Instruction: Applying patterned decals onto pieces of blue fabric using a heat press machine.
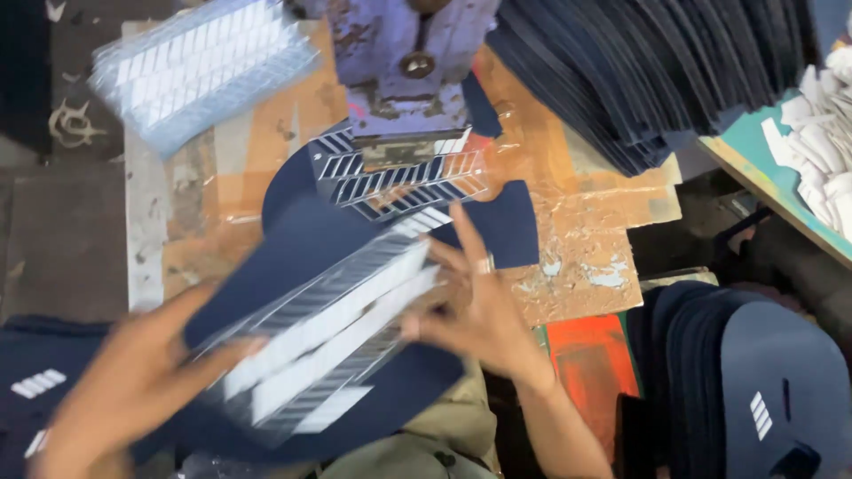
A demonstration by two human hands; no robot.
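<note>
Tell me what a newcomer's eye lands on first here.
First, the clear plastic strip sheet of white bars at centre, held between the left hand and right hand over a navy fabric piece. Behind it stands a worn purple press machine, with a fanned stack of navy pieces at upper right.

My left hand (124, 390) held the near end of a clear film sheet (328, 341) printed with white slanted stripes, which lay over a navy fabric piece (293, 244). My right hand (470, 306) touched the sheet's right edge with spread fingers, a ring on one of them. Beyond, another striped sheet (404, 177) sat under the purple press head (399, 62) on the taped cardboard desk (577, 231). A stack of striped sheets (200, 71) lay far left, blurred. Navy pieces were stacked at far right (657, 71) and near right (754, 381).
</note>
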